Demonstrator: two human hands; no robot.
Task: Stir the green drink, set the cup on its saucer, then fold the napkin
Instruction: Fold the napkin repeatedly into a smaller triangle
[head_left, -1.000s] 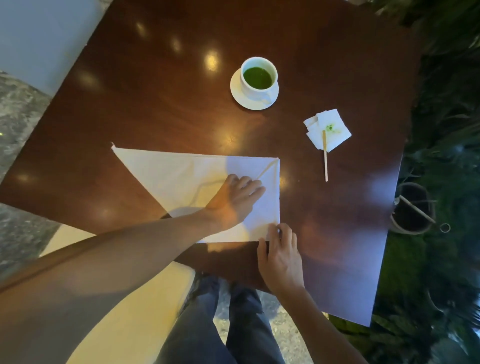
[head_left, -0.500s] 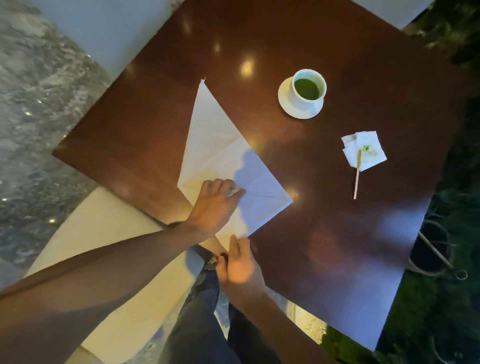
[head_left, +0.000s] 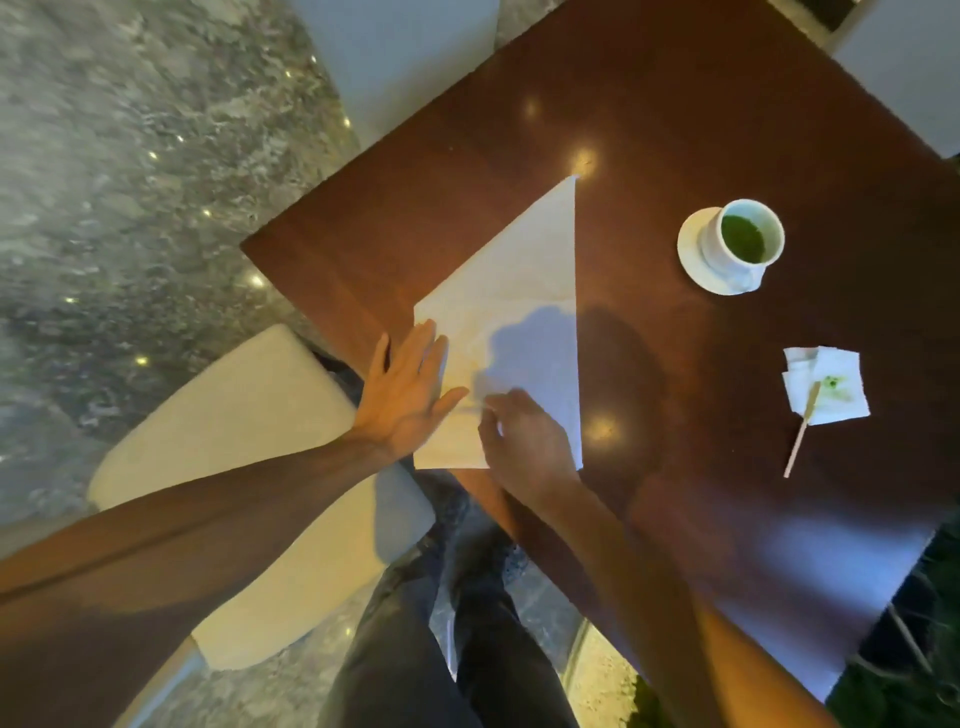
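Napkin (head_left: 524, 291) on dark wood table (head_left: 727, 104); left hand (head_left: 410, 389) flat, right hand (head_left: 524, 441) fingers pinching it.

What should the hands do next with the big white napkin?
Probably lift the near corner and fold it over. The cup already sits on its saucer, the left hand lies flat on the napkin, and the right hand curls at its near part.

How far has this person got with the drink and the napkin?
The cup of green drink sits on its saucer, and the stirrer lies aside. The left hand presses the napkin, now a triangle, while the right hand works it. More folds may remain.
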